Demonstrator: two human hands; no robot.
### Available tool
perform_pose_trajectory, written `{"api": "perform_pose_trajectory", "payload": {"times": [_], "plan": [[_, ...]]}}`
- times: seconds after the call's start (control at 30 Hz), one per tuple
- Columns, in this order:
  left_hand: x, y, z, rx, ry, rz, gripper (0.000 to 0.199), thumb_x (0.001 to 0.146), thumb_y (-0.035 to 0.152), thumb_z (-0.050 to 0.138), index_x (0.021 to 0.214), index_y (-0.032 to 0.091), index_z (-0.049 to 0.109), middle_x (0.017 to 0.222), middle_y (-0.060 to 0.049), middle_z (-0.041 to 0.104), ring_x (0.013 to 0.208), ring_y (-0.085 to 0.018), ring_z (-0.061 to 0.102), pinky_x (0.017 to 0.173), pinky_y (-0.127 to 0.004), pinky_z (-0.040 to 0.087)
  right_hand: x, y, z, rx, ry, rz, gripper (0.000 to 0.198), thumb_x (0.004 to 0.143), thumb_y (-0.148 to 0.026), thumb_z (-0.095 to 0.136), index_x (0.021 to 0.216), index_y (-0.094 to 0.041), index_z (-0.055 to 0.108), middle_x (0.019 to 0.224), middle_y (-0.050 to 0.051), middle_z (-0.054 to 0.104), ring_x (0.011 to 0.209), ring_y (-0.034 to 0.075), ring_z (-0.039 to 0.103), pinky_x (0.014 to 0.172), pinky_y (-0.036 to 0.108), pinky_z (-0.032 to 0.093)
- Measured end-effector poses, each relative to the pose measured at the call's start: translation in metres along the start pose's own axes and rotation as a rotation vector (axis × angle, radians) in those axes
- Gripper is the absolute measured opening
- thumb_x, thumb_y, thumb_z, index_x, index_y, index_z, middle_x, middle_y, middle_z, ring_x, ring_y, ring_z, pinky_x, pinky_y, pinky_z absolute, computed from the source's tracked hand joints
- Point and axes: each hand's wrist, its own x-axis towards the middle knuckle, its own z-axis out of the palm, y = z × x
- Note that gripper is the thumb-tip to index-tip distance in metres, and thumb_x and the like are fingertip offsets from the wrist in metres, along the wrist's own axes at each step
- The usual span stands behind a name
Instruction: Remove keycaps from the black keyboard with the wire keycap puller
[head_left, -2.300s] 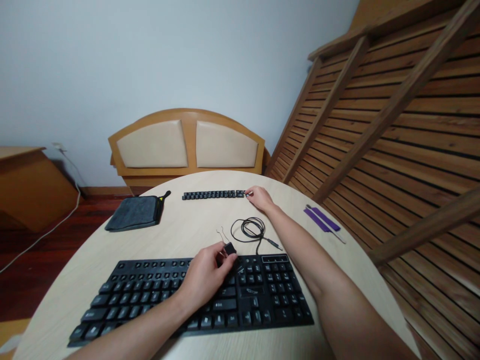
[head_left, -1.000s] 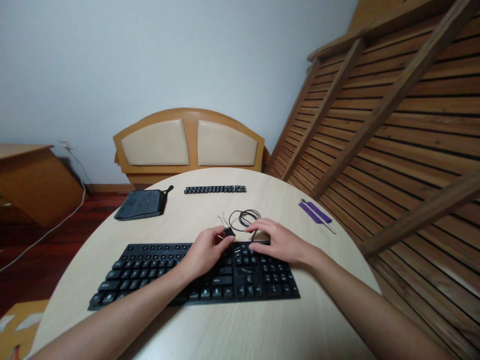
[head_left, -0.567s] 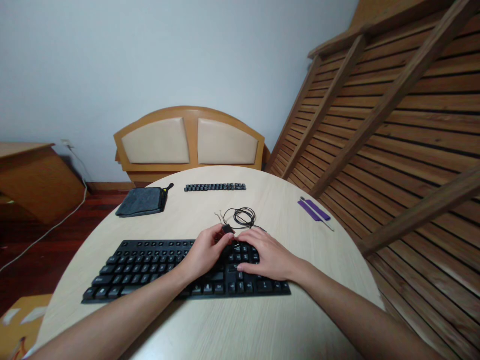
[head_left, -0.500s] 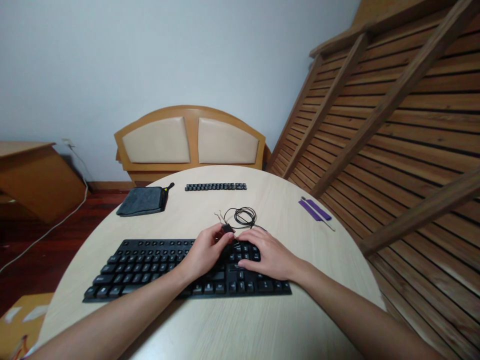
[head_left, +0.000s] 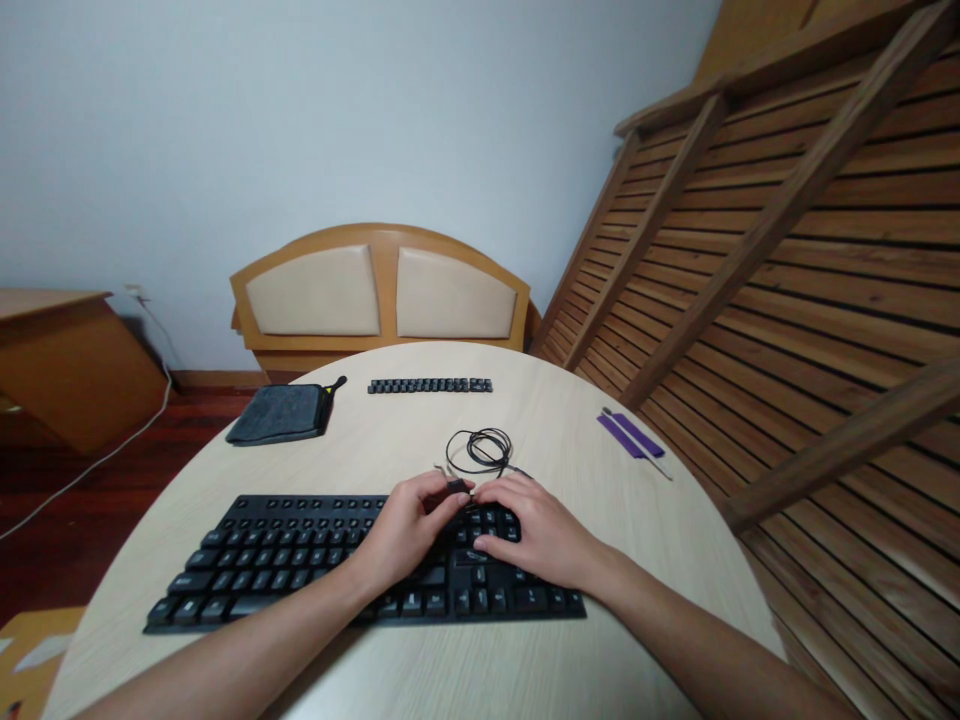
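My left hand (head_left: pixel 409 525) is closed, thumb against fingers, on a keycap puller (head_left: pixel 456 486) with a black body and bent wire prongs. It is held above the upper right of the black keyboard (head_left: pixel 300 560). Beside it, my right hand (head_left: pixel 536 525) rests over the keyboard's right end. Its thumb and fingers are apart, and the fingertips come close to the puller; whether they touch it is hard to see. Along the keyboard's back, the upper rows show bare sockets without keycaps. Both hands hide part of the keys.
Behind the hands lies a coiled black cable (head_left: pixel 489 450). A double line of loose keycaps (head_left: pixel 430 385) sits at the table's far side. A grey cloth (head_left: pixel 277 413) is at left; a purple strip holder with a thin metal tool (head_left: pixel 632 437) lies near the right edge.
The puller has tilted, so its wire prongs now stick up less above my left hand. The view has tipped up slightly. Both hands stay over the same area of the keyboard.
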Motion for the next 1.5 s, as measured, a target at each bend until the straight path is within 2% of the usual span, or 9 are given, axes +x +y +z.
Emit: {"api": "perform_pose_trajectory", "payload": {"times": [0.43, 0.67, 0.9, 1.07, 1.3, 1.5], "plan": [[0.001, 0.002, -0.001, 0.003, -0.045, 0.013, 0.021, 0.088, 0.032, 0.058, 0.094, 0.019, 0.074, 0.101, -0.007, 0.073, 0.095, -0.021, 0.065, 0.09, -0.034, 0.048, 0.0, 0.0, 0.001, 0.003, 0.02, 0.001, 0.029, 0.081, -0.036, 0.068, 0.107, -0.023, 0.062, 0.111, 0.005, 0.066, 0.105, 0.024, 0.056, 0.092, 0.04, 0.044], [0.0, 0.007, -0.002, 0.041, -0.029, 0.008, 0.02, 0.087, 0.031, 0.059, 0.093, 0.018, 0.074, 0.092, -0.005, 0.073, 0.089, -0.021, 0.064, 0.084, -0.031, 0.047, 0.0, -0.002, 0.0, 0.006, 0.027, -0.002, 0.03, 0.08, -0.034, 0.069, 0.108, -0.024, 0.063, 0.107, 0.004, 0.067, 0.102, 0.023, 0.058, 0.09, 0.039, 0.044], [0.003, 0.001, -0.002, -0.04, -0.038, -0.115, 0.029, 0.084, 0.035, 0.061, 0.103, 0.015, 0.069, 0.088, -0.004, 0.072, 0.077, -0.019, 0.062, 0.073, -0.029, 0.048, 0.001, -0.001, 0.006, 0.052, 0.082, 0.087, 0.015, 0.084, -0.026, 0.065, 0.099, -0.023, 0.066, 0.098, 0.002, 0.07, 0.096, 0.019, 0.061, 0.086, 0.034, 0.046], [0.006, -0.005, -0.002, -0.11, -0.017, -0.188, 0.029, 0.083, 0.039, 0.061, 0.093, 0.014, 0.07, 0.077, -0.003, 0.069, 0.073, -0.018, 0.062, 0.066, -0.027, 0.048, 0.003, -0.001, 0.012, -0.002, 0.123, 0.073, 0.007, 0.084, -0.025, 0.066, 0.089, -0.021, 0.07, 0.09, 0.002, 0.071, 0.089, 0.018, 0.062, 0.083, 0.031, 0.047], [0.008, -0.007, -0.002, -0.195, 0.031, -0.259, 0.03, 0.079, 0.042, 0.064, 0.085, 0.013, 0.069, 0.073, -0.002, 0.068, 0.07, -0.017, 0.062, 0.065, -0.025, 0.049, 0.003, 0.001, 0.016, -0.071, 0.108, 0.004, 0.015, 0.086, -0.026, 0.064, 0.098, -0.022, 0.073, 0.091, 0.003, 0.072, 0.089, 0.018, 0.062, 0.082, 0.031, 0.048], [0.007, -0.01, -0.002, -0.243, 0.058, -0.278, 0.031, 0.077, 0.044, 0.066, 0.083, 0.013, 0.07, 0.073, -0.002, 0.07, 0.069, -0.016, 0.063, 0.066, -0.025, 0.05, 0.004, 0.002, 0.016, -0.121, 0.092, -0.01, 0.017, 0.086, -0.029, 0.064, 0.099, -0.021, 0.073, 0.089, 0.005, 0.072, 0.09, 0.02, 0.061, 0.082, 0.033, 0.048]]}}
